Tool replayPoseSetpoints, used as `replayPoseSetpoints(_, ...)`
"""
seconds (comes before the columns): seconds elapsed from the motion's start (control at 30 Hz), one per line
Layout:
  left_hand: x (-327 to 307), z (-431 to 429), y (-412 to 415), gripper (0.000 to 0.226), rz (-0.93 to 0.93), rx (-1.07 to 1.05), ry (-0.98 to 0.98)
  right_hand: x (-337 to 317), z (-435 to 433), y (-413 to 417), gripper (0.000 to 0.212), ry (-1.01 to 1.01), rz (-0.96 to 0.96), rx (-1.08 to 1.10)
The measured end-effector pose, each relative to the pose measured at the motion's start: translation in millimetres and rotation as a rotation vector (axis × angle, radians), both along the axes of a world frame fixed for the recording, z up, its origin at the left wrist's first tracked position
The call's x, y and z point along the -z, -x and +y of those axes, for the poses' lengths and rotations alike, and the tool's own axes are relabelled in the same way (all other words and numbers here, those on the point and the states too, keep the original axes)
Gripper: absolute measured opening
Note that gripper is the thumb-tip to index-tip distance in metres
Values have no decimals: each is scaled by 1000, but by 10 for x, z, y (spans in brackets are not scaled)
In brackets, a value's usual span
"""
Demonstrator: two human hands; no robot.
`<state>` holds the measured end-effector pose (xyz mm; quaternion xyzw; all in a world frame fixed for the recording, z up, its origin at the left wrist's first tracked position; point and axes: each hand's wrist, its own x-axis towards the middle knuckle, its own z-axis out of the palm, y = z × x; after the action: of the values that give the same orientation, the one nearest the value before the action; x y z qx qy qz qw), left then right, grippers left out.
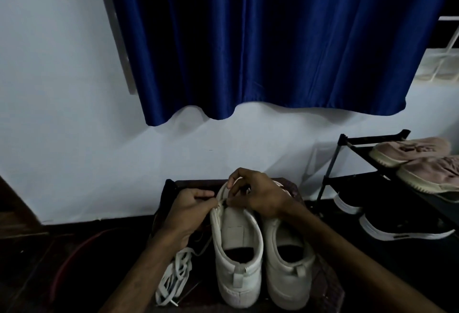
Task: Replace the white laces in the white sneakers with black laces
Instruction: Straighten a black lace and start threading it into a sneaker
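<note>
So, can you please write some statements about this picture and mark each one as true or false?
1. The left hand and the right hand both pinch at the front part of the left sneaker. True.
2. The loose white laces lie to the right of both sneakers. False: they lie on the left, beside the left sneaker.
3. The curtain is red. False: it is blue.
4. Pink shoes sit on the top shelf of the shoe rack. True.
</note>
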<state>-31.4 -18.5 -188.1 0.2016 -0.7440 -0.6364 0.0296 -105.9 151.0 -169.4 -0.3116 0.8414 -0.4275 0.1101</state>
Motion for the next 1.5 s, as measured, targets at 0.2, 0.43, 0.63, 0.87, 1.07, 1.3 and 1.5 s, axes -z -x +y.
replayPoseSetpoints(0.2,39,21,-36,13,48,-27,-32,15,-43,-12,27,-44,68,-11)
replayPoseSetpoints(0.43,39,57,-75,11,78,-58,-36,-13,-65,-62,28,36,76,-16)
replayPoseSetpoints(0.63,18,73,-85,10,80,-67,-25,11,-76,-58,30,-10,137,-23)
replayPoseSetpoints(0.87,102,95,-187,17,78,-50,-61,-9,-90,-53,30,-79,202,-59)
replayPoseSetpoints(1.07,136,158,-219,26,167,-41,8,-17,-103,-71,32,-88,239,-40)
replayPoseSetpoints(1.3,166,192,-154,9,177,-82,270,-94,-83,-76,24,-158,164,-31)
replayPoseSetpoints(1.5,171,158,-174,11,89,-102,351,-227,-71,-305,44,-361,276,70)
